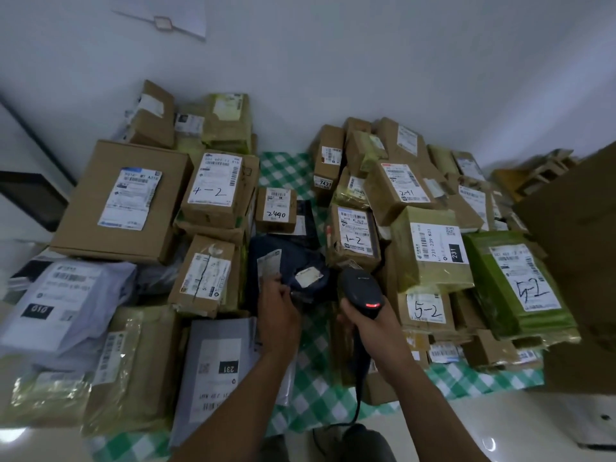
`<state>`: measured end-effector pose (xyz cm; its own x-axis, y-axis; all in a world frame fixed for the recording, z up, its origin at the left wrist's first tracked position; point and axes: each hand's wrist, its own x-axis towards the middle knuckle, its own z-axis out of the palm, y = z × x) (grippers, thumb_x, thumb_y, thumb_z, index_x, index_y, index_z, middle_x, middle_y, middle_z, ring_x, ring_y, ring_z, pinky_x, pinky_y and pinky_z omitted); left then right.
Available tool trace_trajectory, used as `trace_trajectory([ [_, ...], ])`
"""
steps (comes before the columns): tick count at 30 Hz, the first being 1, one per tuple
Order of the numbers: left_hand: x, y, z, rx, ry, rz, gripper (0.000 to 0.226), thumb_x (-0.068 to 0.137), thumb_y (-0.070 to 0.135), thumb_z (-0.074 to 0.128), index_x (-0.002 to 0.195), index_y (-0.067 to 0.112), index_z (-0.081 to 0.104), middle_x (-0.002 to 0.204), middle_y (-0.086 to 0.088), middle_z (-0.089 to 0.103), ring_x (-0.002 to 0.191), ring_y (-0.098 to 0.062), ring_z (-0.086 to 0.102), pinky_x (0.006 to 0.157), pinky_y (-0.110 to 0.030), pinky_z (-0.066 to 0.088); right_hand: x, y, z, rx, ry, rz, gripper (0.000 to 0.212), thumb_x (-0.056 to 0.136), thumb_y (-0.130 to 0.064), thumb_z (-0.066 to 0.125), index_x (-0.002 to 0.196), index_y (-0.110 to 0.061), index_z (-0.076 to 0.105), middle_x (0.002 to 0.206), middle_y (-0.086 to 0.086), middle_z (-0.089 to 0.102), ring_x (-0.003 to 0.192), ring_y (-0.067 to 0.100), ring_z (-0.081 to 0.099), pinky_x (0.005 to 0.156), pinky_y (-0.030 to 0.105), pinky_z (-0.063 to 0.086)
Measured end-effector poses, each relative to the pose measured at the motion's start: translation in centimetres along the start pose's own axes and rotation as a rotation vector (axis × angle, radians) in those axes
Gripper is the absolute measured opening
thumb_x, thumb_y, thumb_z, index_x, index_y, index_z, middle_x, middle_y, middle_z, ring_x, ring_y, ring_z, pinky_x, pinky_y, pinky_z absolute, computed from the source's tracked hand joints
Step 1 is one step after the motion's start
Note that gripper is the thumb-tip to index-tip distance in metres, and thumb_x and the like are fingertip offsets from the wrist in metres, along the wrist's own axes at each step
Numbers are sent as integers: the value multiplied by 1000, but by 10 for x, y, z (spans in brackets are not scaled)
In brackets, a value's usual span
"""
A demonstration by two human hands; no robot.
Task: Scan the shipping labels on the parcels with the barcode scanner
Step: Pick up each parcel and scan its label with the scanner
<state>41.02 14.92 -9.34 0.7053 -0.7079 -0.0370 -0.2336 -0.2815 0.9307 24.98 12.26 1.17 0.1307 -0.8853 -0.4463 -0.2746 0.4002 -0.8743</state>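
Most likely fault from here, a misread: label curled and half upright on the bag, so creases or glare across the bars enough to spoil the scan. Second risk, catching the wrong code, with the 1-2 box just beyond the scanner and labels crowded on both sides. Third, a snag: cable hanging past the near edge of the cloth, apt to hook a box corner and drag a parcel. Left hand gripping the bag's near fold, fingers curled into the fabric just under the label. Right hand wrapped round the scanner's handle, head aimed forward and down, red lamp lit on its back; no telling the trigger finger's place. Bag in the gap between the two piles, about mid-cloth, scanner just to its right, near but seemingly apart. Bag soft, limp, dark blue, wrinkled, without fixed shape. Scanner hard black plastic, rounded and smooth. Around these, stiff brown cardboard, square-edged, some of it dented; parcels wound in shiny yellow-green tape; slack white mailer at the left edge, slick and puckered; flat grey mailer at the near edge.
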Motion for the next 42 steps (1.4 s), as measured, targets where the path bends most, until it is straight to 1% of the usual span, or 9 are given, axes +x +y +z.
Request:
trace_trajectory([
  [6, -8, 36, -24, -56, 140, 152, 16, 109, 11, 44, 113, 5, 58, 126, -1, 60, 110, -7, 56, 86, -2, 38, 8, -8, 3, 37, -15, -78, 72, 69, -56, 85, 132, -32, 60, 119, -12, 73, 111, 15, 70, 105, 50, 53],
  [13, -28, 72, -46, -95, 270, 272, 16, 107, 10, 47, 116, 21, 54, 127, 7, 56, 110, 0, 57, 88, -15, 49, 13, -20, 3, 174, -71, -87, 66, 75, -53, 85, 133, -35, 59, 119, -8, 75, 107, 21, 73, 98, 49, 58],
  [16, -26, 76, -48, -151, 307, 191, 8, 107, 11, 49, 111, 11, 55, 123, 4, 57, 109, -6, 58, 79, -6, 48, 20, -29, 5, 219, -86, -68, 45, 91, -34, 78, 133, -30, 61, 116, -2, 76, 99, 24, 76, 81, 40, 63],
  [21, -17, 78, -40, -176, 247, 30, 8, 105, 11, 53, 103, 3, 54, 110, 0, 58, 102, -19, 61, 73, -2, 42, 24, -35, 11, 191, 6, -41, 58, 83, -47, 81, 134, -29, 61, 115, -3, 75, 99, 23, 75, 80, 41, 64],
  [25, -16, 87, -41, -314, 347, -57, 10, 106, 16, 53, 103, 7, 52, 101, 6, 57, 94, -11, 58, 77, -8, 42, 19, -42, 13, 190, -34, -81, 32, 93, -36, 76, 122, -36, 63, 115, -3, 75, 101, 22, 74, 87, 46, 63],
  [28, -16, 98, -41, -375, 374, -65, 11, 107, 23, 50, 104, 12, 49, 100, 17, 52, 86, 9, 56, 76, -19, 44, 19, -45, 13, 194, -14, -66, 43, 91, -40, 77, 129, -34, 59, 114, -2, 75, 100, 22, 74, 84, 43, 64],
  [33, -20, 102, -43, -320, 300, 181, 6, 107, 16, 50, 105, 10, 52, 122, 21, 53, 107, 16, 56, 84, -10, 50, 14, -60, 7, 312, -8, -127, 64, 74, -59, 85, 129, -35, 64, 116, -5, 77, 106, 20, 74, 98, 50, 58],
  [36, -21, 92, -44, -229, 159, 408, 8, 105, 7, 51, 110, 5, 57, 128, 19, 55, 119, 6, 55, 93, -13, 48, 9, -80, -2, 423, -57, -170, 45, 85, -41, 83, 125, -28, 67, 111, -2, 79, 101, 21, 76, 90, 43, 61],
  [42, -25, 95, -32, -180, -49, 702, 15, 102, 3, 53, 100, 17, 58, 133, 11, 57, 134, -6, 51, 107, -28, 47, 8, -97, -2, 293, -42, -180, 82, 48, -32, 104, 121, -14, 70, 106, 6, 79, 97, 27, 77, 88, 51, 62],
])
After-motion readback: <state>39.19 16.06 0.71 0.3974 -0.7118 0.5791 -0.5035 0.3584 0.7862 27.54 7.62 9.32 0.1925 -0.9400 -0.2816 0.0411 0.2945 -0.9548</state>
